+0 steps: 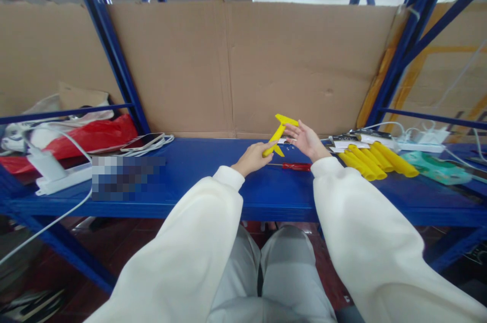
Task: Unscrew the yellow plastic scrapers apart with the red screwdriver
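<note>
My left hand point(252, 158) is closed round the lower end of a yellow T-shaped plastic piece point(277, 134), which has a crossbar at its top and a small pointed fin near my fingers. The piece is tilted, its crossbar up and to the right. My right hand point(303, 139) is beside the crossbar with its fingers stretched out and apart; whether the fingertips touch the piece I cannot tell. Below it a screwdriver with a red handle point(297, 166) lies on the blue tabletop point(205, 171). A few tiny light bits lie behind the screwdriver.
Several yellow tubes point(375, 160) lie at the right, beside a green patterned packet point(437, 167) and a white power strip point(422, 146). Leftward are a phone point(143, 142) with a coiled cable, another power strip point(66, 178) and a red bag point(95, 135). Cardboard point(266, 69) stands behind.
</note>
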The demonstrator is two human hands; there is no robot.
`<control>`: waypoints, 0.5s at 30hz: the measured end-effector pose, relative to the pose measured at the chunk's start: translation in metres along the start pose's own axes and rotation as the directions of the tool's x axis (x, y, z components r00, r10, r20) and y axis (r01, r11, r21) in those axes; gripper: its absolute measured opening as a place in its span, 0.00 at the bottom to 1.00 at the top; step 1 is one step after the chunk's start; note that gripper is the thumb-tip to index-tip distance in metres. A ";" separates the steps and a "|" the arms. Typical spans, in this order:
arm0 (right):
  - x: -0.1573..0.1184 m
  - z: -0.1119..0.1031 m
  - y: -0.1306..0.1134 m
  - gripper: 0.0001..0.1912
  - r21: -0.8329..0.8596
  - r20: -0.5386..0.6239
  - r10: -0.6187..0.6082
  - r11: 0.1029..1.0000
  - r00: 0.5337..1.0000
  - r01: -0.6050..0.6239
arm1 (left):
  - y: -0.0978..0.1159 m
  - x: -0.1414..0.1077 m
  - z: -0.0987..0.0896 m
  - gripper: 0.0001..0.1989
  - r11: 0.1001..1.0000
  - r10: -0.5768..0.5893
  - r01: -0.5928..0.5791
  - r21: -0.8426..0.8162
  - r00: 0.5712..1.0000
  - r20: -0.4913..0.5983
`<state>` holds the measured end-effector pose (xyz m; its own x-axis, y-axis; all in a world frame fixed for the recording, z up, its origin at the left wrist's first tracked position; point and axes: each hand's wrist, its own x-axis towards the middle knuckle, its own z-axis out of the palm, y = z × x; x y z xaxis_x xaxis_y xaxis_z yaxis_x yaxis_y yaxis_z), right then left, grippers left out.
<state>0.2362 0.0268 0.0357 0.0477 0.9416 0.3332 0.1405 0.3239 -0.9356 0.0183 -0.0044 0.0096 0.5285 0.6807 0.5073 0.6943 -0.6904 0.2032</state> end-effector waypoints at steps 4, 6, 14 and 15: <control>0.000 -0.004 0.012 0.25 -0.386 -0.002 -0.017 0.922 1.000 0.015 | 0.008 0.011 -0.001 0.25 0.982 -0.160 0.167 0.088 0.984 -0.083; 0.002 -0.006 0.021 0.26 -0.640 0.025 0.037 0.769 0.999 -0.013 | 0.011 0.018 0.001 0.25 0.957 -0.253 0.262 0.122 0.964 -0.081; 0.016 -0.001 0.041 0.28 -0.938 0.135 0.255 0.345 0.957 0.040 | 0.013 0.041 0.011 0.17 0.880 -0.440 0.424 0.215 0.898 0.030; 0.018 0.000 0.042 0.27 -0.938 0.147 0.265 0.342 0.953 0.049 | 0.013 0.041 0.012 0.17 0.874 -0.445 0.425 0.236 0.895 0.034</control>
<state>0.2425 0.0576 0.0023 -0.0624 0.9967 0.0527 0.9784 0.0715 -0.1941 0.0549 0.0177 0.0228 0.1809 0.9247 0.3351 0.9467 -0.2560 0.1956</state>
